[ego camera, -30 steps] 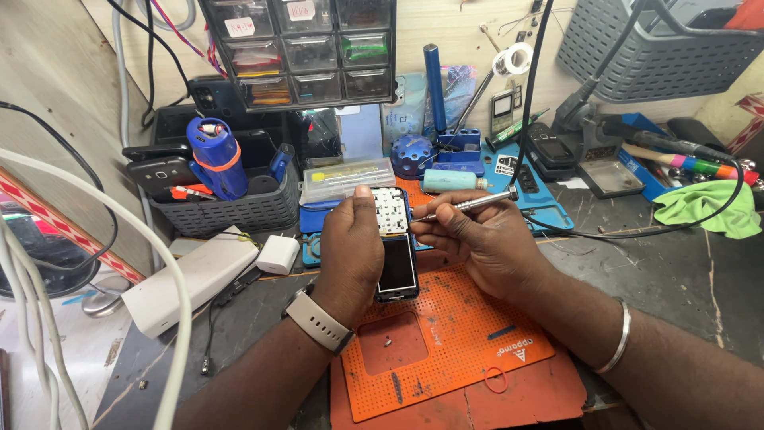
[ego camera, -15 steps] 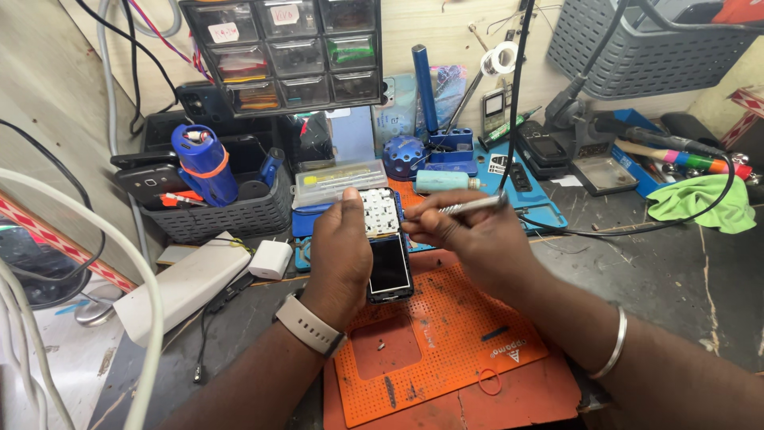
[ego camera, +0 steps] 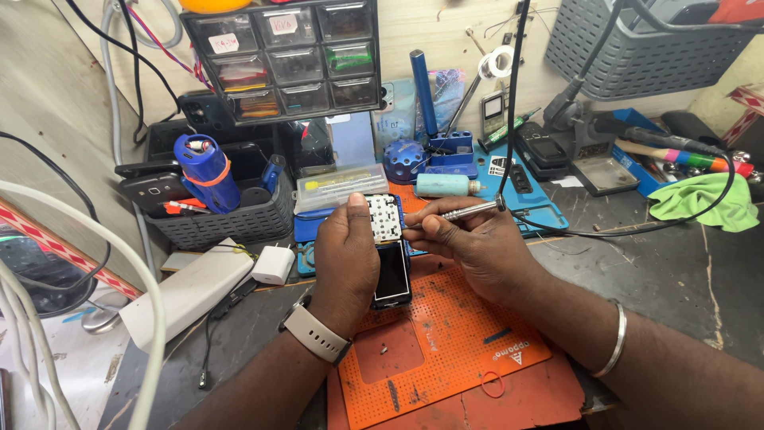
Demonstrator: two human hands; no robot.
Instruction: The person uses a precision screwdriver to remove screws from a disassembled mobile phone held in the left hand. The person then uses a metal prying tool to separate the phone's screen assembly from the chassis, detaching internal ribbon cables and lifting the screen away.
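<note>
Lying on the orange work mat, the small keypad phone has its white key panel exposed and its dark screen toward the person. The left hand is closed around its side, steadying it, while the right hand pinches a slim metal screwdriver, tip now at the keypad's edge. Compared with a moment ago the tool has dropped lower and the view has shifted slightly, suggesting work on the keypad is under way; the grey basket on the table is unmoved.
</note>
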